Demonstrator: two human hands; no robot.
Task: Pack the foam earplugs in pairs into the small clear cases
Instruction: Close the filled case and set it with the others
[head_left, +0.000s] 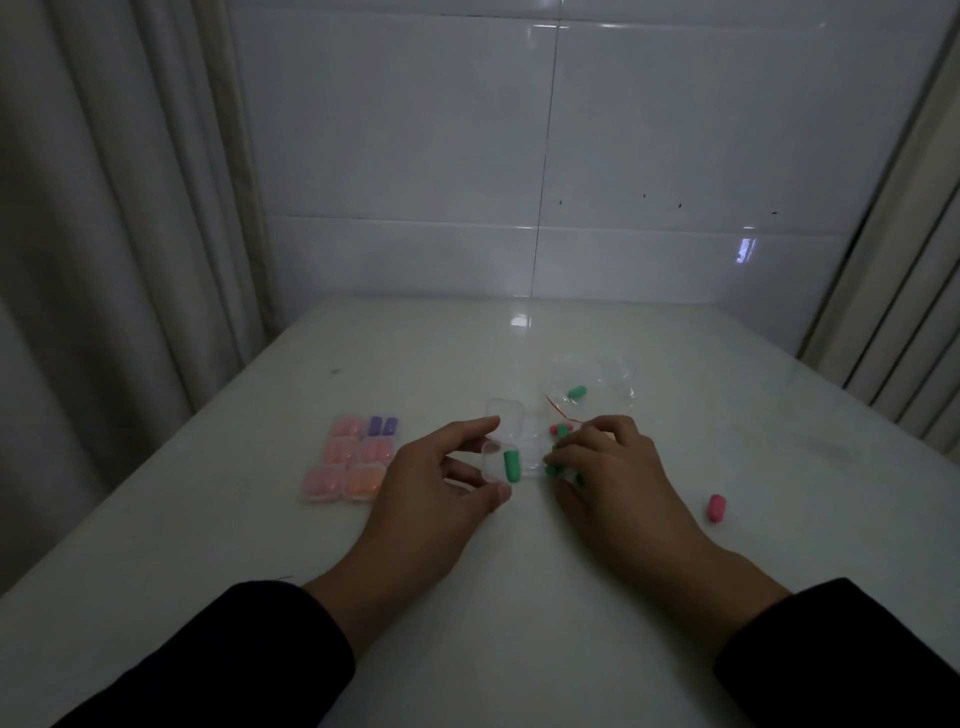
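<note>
Dark sleeves nearest the camera, both forearms reaching over the white table. Landmark: the open clear case at table centre. The left hand pinches that case between thumb and forefinger, thumb at its near edge, forefinger at the raised lid; one green earplug lies inside. The right hand, just right of the case, has its fingers curled on a second green earplug touching the case's right edge; most of that plug is hidden. Left of the case, a block of filled cases holds pink, orange and purple pairs. Behind and right of the case lies a clear plastic bag with a green plug in it, and a pink earplug between bag and case. Well right of the case, a loose pink earplug lies alone. Risks, as I judge: the foam may spring back or snag on the rim and pop out; the light case could skid or tip under the pinch; the lid may close on a protruding plug; the lone pink plug could roll off or get mismatched. No brand, label or writing is legible anywhere; light is dim.
</note>
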